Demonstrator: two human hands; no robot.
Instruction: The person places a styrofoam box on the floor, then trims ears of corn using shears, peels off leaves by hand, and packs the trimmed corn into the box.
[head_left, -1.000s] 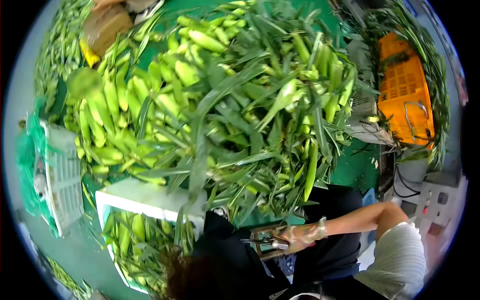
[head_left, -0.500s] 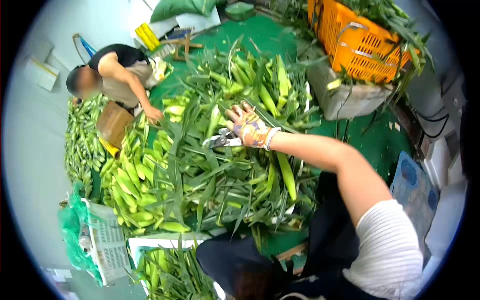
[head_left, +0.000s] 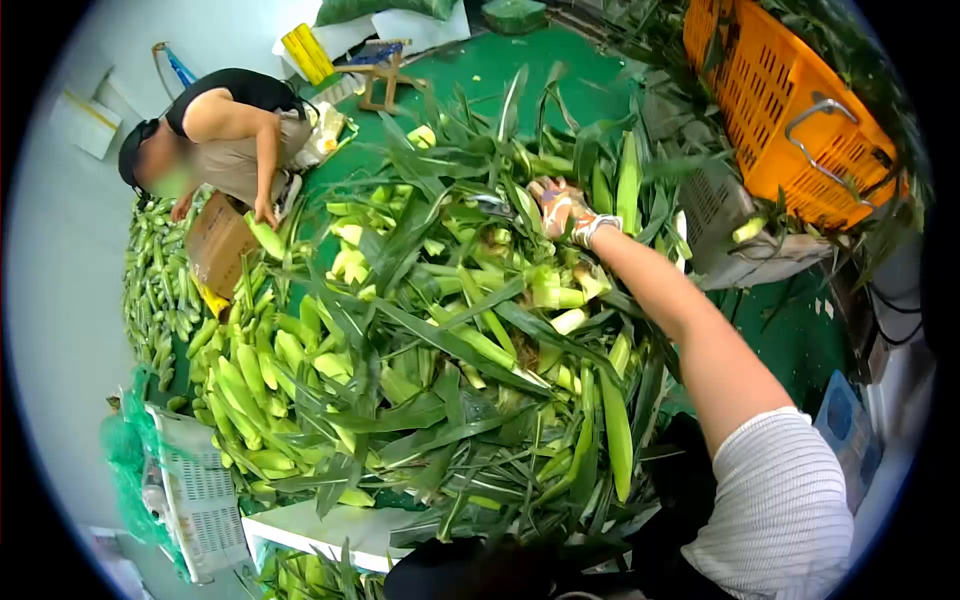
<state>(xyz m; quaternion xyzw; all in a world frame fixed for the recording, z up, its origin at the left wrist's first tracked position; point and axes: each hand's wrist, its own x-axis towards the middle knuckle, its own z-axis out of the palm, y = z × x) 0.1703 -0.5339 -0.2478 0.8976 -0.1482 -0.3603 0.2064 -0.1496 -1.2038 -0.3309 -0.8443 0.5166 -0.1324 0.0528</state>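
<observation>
My right hand (head_left: 562, 208), in a patterned glove, reaches over a big heap of corn. Its fingers are closed around pruning shears (head_left: 492, 204), whose dark blades point left and are partly hidden among leaves. Long green corn leaves (head_left: 440, 330) cover much of the heap, and cut pale stalk ends (head_left: 555, 292) show below the hand. A long unhusked ear of corn (head_left: 617, 435) lies at the heap's near right. My left hand is out of view.
A person (head_left: 225, 140) crouches at the far left, one hand on an ear of corn (head_left: 265, 236). Near them are trimmed ears (head_left: 245, 385) and a cardboard box (head_left: 218, 243). An orange crate (head_left: 790, 110) stands at right, a white crate (head_left: 205, 500) at lower left.
My right hand has moved away from me with the shears. Leaves have shifted, baring cut stalk ends. The other person now has an ear of corn in hand. The view has shifted.
</observation>
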